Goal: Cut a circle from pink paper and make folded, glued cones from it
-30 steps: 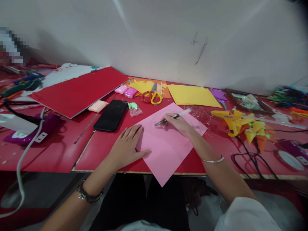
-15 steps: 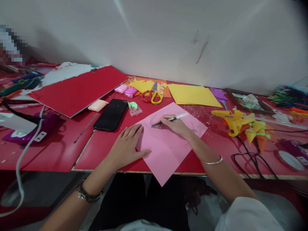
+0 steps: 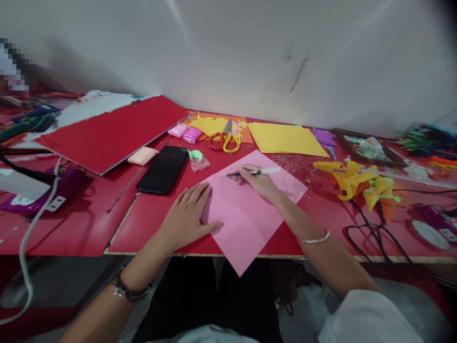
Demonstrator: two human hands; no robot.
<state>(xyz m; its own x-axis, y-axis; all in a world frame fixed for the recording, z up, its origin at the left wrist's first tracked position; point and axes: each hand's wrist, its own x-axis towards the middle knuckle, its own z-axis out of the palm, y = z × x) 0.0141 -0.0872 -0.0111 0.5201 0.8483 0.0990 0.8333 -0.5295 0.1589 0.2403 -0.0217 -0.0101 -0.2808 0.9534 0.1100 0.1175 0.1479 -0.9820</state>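
Observation:
A pink sheet of paper point(image 3: 243, 224) lies turned cornerwise on the red table, its near corner sticking out past the front edge. My right hand point(image 3: 260, 185) is closed around a pen point(image 3: 255, 172), whose dark tip points left at the upper left part of the sheet. Faint curved lines show on the paper around that hand. My left hand point(image 3: 189, 214) rests flat with fingers spread, its fingertips and thumb on the left edge of the sheet. Just beyond it are a black phone point(image 3: 163, 170) and a small clear bag with something green point(image 3: 199, 160).
Scissors point(image 3: 225, 140) lie among yellow and orange scraps behind the sheet, beside yellow paper point(image 3: 285, 139). A yellow glue gun point(image 3: 344, 178) with a black cord stands right. A red board point(image 3: 114, 131) and a purple power strip point(image 3: 67, 188) are at left.
My right hand has shifted slightly up the sheet, and the pen now lies at a flatter angle. My left hand stays in place on the paper's edge.

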